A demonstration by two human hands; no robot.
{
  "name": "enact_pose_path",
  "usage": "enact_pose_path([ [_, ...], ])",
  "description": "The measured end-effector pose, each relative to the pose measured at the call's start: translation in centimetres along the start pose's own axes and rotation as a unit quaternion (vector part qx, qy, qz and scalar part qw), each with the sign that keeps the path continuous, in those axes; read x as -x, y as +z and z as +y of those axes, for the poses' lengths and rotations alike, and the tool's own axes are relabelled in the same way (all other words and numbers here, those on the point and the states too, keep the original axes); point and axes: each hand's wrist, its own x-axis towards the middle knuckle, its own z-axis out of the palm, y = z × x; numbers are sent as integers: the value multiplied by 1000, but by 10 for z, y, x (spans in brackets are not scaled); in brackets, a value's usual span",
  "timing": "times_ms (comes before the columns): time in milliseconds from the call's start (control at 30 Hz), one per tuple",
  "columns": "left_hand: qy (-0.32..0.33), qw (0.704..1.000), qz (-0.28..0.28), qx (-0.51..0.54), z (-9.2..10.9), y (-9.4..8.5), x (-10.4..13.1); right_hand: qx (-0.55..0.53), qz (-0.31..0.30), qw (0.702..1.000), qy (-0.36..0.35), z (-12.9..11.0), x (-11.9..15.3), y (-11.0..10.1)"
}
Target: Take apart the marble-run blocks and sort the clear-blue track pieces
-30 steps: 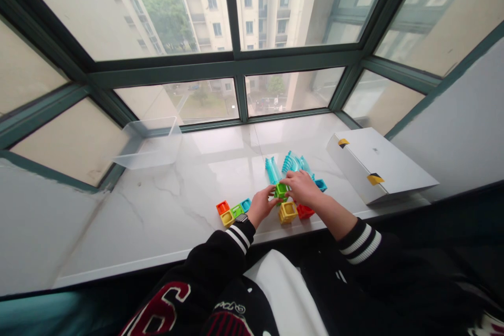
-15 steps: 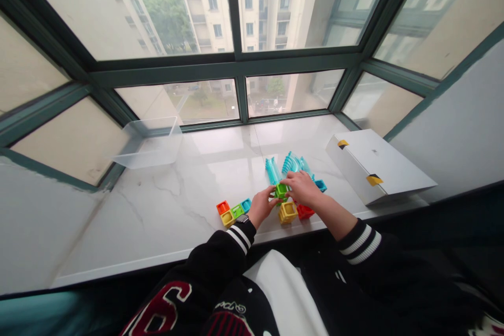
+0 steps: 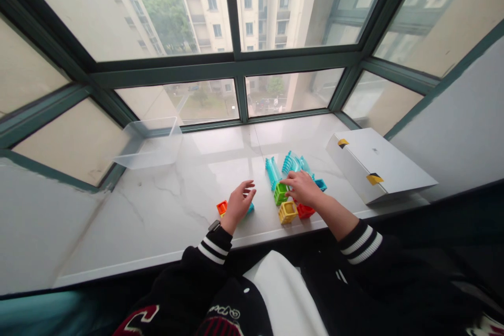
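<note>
In the head view my right hand (image 3: 302,188) has its fingertips on the right side and top edge of a green toy block (image 3: 280,193), which stands on the sill. My left hand (image 3: 239,201) holds nothing, its fingers stretched out and slightly apart. It hovers over a small group of blocks, hiding most of them; an orange block (image 3: 222,207) and the edge of a blue block (image 3: 250,208) still show. In front of the green block stands a yellow block (image 3: 287,212), with a red block (image 3: 305,211) beside it, partly under my right wrist.
Translucent turquoise track pieces (image 3: 272,172) and a blue block (image 3: 321,185) lie behind and beside my right hand. A clear plastic bin (image 3: 157,155) stands at the back left of the marble sill (image 3: 157,210). To the right is a white box (image 3: 384,163) with yellow-black tabs. Windows enclose the back.
My left hand has let go of the green block and moved left, over the small block group. My right hand has stayed at the green block.
</note>
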Motion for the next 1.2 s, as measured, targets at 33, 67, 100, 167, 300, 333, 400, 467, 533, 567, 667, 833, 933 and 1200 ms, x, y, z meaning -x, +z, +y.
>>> enact_pose_path([
  [33,-7,1000,22,1,-3,-14,5,-3,3,1000,0,1,0,1],
  [67,-19,999,46,1,-7,-28,12,-5,6,1000,-2,2,0,2],
  [100,-30,998,63,1,-12,-40,19,-6,8,1000,-4,3,1,3],
  [167,-58,994,94,5,-23,-61,36,-4,9,1000,-10,4,0,4],
  [300,-110,984,141,6,-50,-85,70,1,10,1000,-17,5,-2,5],
  [333,-118,982,149,7,-57,-87,78,1,9,1000,-18,5,-3,5],
  [400,-130,978,162,7,-67,-88,92,3,7,1000,-18,5,-4,5],
  [467,-139,976,166,4,-74,-87,101,7,4,1000,-19,5,-5,5],
  [533,-144,976,164,3,-77,-85,105,9,1,1000,-17,4,-5,5],
  [567,-143,976,163,5,-77,-84,106,11,0,1000,-17,4,-5,5],
  [667,-136,977,164,14,-71,-83,102,16,0,1000,-15,2,-4,3],
  [833,-122,979,164,15,-61,-81,95,10,1,1000,-7,0,-1,1],
  [933,-119,980,162,11,-62,-80,96,-1,21,1000,-6,-1,1,-2],
  [1200,-108,980,166,-17,-72,-81,99,-112,152,980,-65,-36,9,-16],
])
